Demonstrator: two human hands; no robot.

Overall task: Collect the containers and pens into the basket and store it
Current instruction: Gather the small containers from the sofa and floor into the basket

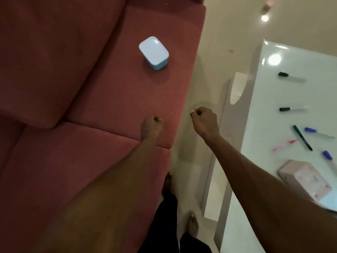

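A small blue container with a pale lid (153, 52) sits on the red sofa seat (127, 92). My left hand (151, 127) hovers over the seat's front edge, fingers curled shut, nothing in it. To its right, my right hand (204, 121) is also closed and empty, above the floor gap. On the white table (284, 125) at right lie several pens: two black-capped markers (291, 77) (293, 109), a dark pen (302, 137), two blue-capped markers (318, 132) (329, 157) and a pink pen (284, 144). A pink box-like container (304, 181) stands near the table's front. No basket is visible.
A narrow strip of beige floor (206, 70) runs between sofa and table. My bare feet (192, 225) stand in it. The sofa's back cushion (45, 61) fills the left. Ceiling lights reflect on the glossy table and floor.
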